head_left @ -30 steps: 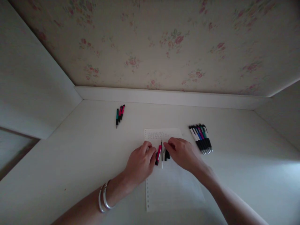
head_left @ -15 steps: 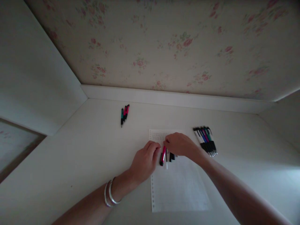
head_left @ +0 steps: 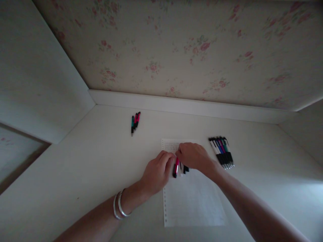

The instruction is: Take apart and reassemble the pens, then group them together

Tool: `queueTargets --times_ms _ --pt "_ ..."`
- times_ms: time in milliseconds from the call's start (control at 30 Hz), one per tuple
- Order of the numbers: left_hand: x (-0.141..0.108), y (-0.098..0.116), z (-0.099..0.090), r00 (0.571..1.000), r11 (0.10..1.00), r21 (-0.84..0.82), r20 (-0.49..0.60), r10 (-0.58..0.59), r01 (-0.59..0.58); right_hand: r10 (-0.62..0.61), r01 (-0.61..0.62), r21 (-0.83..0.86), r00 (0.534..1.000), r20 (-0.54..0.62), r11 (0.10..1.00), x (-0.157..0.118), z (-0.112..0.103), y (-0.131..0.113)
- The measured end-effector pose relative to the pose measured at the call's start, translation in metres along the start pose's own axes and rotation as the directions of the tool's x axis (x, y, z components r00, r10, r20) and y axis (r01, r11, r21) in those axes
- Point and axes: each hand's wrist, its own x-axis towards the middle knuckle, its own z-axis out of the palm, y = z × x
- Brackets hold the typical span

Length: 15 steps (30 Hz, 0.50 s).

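My left hand (head_left: 156, 172) is closed, thumb against fingers, over the left edge of a hole-punched sheet of paper (head_left: 194, 201). My right hand (head_left: 192, 155) is also closed, its fingertips close to those of my left. Whatever they pinch is hidden behind the fingers. Between and just below them lies a pink pen barrel (head_left: 176, 168) with a black end; its upper end disappears under my right fingers. A small white pen piece (head_left: 180, 170) is beside it. Black pen parts (head_left: 186, 169) show partly from beneath my right hand. Writing covers the top of the paper.
A row of several pens (head_left: 221, 152), white, blue, pink and green with black grips, lies on the white desktop (head_left: 106, 161) to the right. Three pens (head_left: 135, 123), one green and two pink, lie back left. A low ledge (head_left: 176, 104) and floral wall (head_left: 161, 50) close off the back.
My right hand has shifted very slightly toward me, covering more of the white piece. My hands stay close together, and the view has tilted a little.
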Motion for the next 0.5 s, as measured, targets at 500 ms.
queueTargets --times_ms 500 --pt "0.000 -0.008 0.004 0.998 0.996 -0.066 -0.003 -0.065 0.065 0.016 -0.016 0.039 1.000 0.003 0.999 -0.002 0.000 -0.022"
